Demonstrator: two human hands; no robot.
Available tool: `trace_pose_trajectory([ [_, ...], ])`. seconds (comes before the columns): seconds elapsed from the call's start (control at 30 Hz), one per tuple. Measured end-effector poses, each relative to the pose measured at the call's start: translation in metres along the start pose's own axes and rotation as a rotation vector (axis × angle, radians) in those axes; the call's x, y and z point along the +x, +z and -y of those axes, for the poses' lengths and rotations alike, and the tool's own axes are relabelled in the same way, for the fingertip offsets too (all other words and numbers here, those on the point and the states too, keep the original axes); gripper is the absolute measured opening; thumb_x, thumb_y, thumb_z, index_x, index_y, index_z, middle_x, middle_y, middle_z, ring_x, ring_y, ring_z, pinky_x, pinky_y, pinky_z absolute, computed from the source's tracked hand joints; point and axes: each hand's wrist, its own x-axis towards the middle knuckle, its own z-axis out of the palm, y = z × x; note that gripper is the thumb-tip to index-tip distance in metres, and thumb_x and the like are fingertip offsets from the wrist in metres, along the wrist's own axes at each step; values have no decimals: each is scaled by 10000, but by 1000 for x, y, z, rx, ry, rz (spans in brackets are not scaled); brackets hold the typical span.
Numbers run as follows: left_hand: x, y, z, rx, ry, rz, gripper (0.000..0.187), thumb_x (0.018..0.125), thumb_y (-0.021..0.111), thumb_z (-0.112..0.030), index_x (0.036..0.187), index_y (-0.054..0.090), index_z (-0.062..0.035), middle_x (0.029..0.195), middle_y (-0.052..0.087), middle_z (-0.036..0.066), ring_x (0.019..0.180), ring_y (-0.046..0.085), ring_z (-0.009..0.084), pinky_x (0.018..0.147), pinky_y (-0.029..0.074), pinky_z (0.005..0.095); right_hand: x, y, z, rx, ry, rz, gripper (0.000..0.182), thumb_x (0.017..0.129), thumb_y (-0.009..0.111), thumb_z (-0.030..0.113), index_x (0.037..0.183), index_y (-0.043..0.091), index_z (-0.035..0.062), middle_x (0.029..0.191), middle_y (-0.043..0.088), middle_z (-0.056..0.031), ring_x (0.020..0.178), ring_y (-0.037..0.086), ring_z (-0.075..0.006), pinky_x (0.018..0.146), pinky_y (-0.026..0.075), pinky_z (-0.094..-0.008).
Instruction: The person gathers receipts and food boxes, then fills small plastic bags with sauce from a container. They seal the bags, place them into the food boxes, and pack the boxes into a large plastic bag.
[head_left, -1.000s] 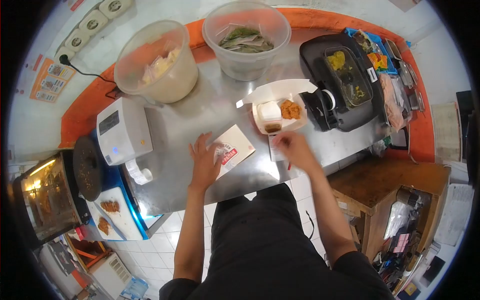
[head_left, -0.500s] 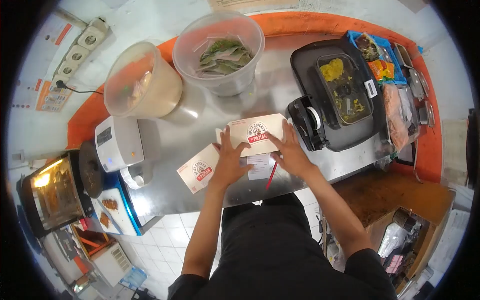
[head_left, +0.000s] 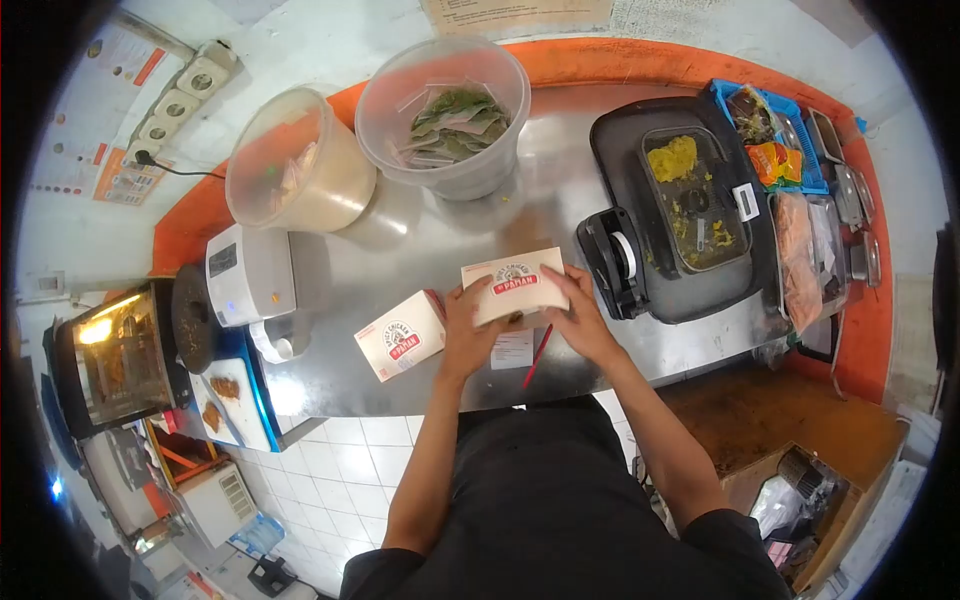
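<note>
Dark shirt (head_left: 540,490): spans the bottom centre, against the near side of the shiny metal bench (head_left: 420,245).
Small white printed paper slip (head_left: 512,352): lies on the bench near the held box.
Thin red stick (head_left: 537,358): lies slanted just beside the slip.
Left hand (head_left: 468,330): with a part-closed grip, holds the left end of the cream cardboard box with red-and-black print (head_left: 516,286).
Right hand (head_left: 583,322): with a part-closed grip, holds the right end, thumb over the top.
Held box: closed, between both hands, above the bench's near half; cannot tell if touching the metal.
Second cream printed box (head_left: 400,338): sits closed and angled on the bench, just beside the left hand.
White boxy printer (head_left: 248,278): stands at the left, above a white paper roll (head_left: 278,342).
Black dispenser with a white ring (head_left: 610,265): stands right of the hands, beside the wide black appliance (head_left: 748,270).
Rectangular tray with yellow food (head_left: 705,256): rests on that appliance.
Translucent round tubs (head_left: 335,190) (head_left: 470,182): stand at the back, the right one with green leaves (head_left: 460,125).
Blue plastic basket (head_left: 815,165): sits far right, holding packets.
</note>
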Motion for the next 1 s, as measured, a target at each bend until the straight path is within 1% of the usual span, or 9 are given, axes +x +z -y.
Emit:
trace_pose_trajectory([
  [0.13, -5, -2, 10, -349, -151, -62, 560, 992, 622, -20, 1519, 455, -109, 1419, 541, 138, 1250, 573, 227, 1037, 487, 332, 4, -5, 14, 18, 109, -71, 530, 992, 633, 140, 1507, 509, 153, 1461, 362, -169, 1380, 399, -302, 1187, 321, -384],
  [0.3, -14, 3, 5, -347, -86, -33, 761, 927, 747, -161, 1577, 360, -80, 1540, 420, 190, 1409, 436, 318, 1165, 369, 414, 0, -3, 2, 73, 111, -7, 629, 1008, 630, 179, 1581, 373, 146, 1594, 262, -201, 1493, 287, -333, 1213, 277, -415],
  [0.4, -23, 0, 2, -195, -9, 58, 983, 852, 829, -228, 1620, 238, -65, 1618, 323, 220, 1486, 351, 356, 1206, 320, 427, -8, -3, -12, 100, 37, 61, 825, 968, 700, 352, 1617, 249, 115, 1659, 149, -285, 1558, 154, -422, 1238, 224, -493],
  [0.53, -36, -4, 13, -43, 42, 187, 1219, 755, 900, -346, 1646, 113, -78, 1668, 208, 258, 1538, 248, 402, 1233, 288, 449, -20, -12, -15, -272, -101, 197, 1028, 928, 734, 423, 1637, 87, 54, 1679, 49, -307, 1574, 57, -430, 1254, 155, -527],
  [0.6, -37, -8, 12, 58, 28, 238, 1166, 805, 856, -372, 1647, 105, -80, 1671, 179, 270, 1530, 246, 429, 1214, 319, 460, -24, -16, -20, -510, -155, 221, 1100, 900, 772, 403, 1641, 38, 52, 1679, 40, -309, 1578, 50, -415, 1259, 156, -507],
  [0.7, -38, -11, 25, 169, 50, 270, 1026, 896, 766, -376, 1648, 124, -103, 1669, 172, 276, 1502, 283, 461, 1178, 373, 479, -26, -29, -27, -466, -161, 317, 1065, 909, 764, 383, 1635, 72, 22, 1676, 57, -309, 1568, 94, -432, 1257, 192, -498],
  [0.83, -35, -14, 24, 256, 79, 271, 741, 1012, 619, -307, 1635, 240, -175, 1646, 241, 268, 1414, 410, 484, 1101, 449, 498, -21, -39, -30, -415, -173, 337, 809, 946, 729, 264, 1608, 293, 103, 1674, 105, -294, 1524, 252, -441, 1216, 320, -453],
  [0.9, -32, -11, 25, 269, 97, 256, 678, 1014, 616, -279, 1614, 311, -205, 1627, 290, 257, 1369, 464, 475, 1066, 469, 502, -17, -36, -28, -538, -241, 350, 689, 956, 713, 190, 1572, 409, 151, 1670, 137, -286, 1494, 328, -444, 1187, 378, -432],
  [1.0, -31, -7, 31, 221, 24, 272, 655, 992, 635, -216, 1592, 374, -229, 1603, 336, 258, 1315, 515, 469, 1031, 486, 504, -18, -31, -47, -463, -264, 315, 572, 1010, 627, 190, 1554, 452, 217, 1659, 134, -317, 1515, 283, -446, 1209, 334, -466],
])
